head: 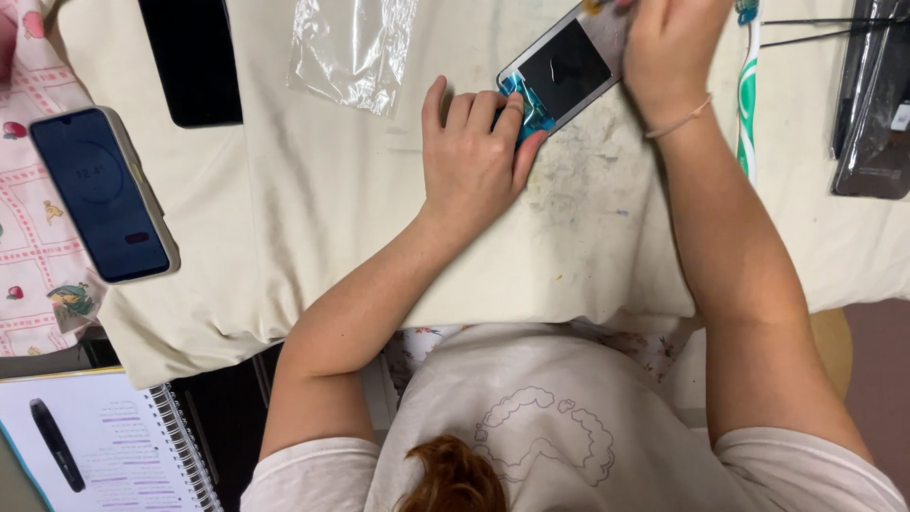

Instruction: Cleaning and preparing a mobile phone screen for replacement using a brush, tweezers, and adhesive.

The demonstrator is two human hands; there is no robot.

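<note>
A phone (567,72) with a dark panel and a blue inner part at its near end lies tilted on a cream cloth (284,237). My left hand (474,156) holds down the phone's near end, its fingers curled over the blue corner. My right hand (664,57) covers the phone's far end, fingers bunched. The top edge of the picture cuts off its fingertips, so what they hold is hidden. A thin band is on that wrist.
A clear plastic bag (351,47) and a black slab (190,57) lie at the back left. A cased phone (100,194) with a lit screen sits left. A green-white toothbrush (749,95) and black packets (872,95) lie right. A spiral notebook (104,455) with a pen is near left.
</note>
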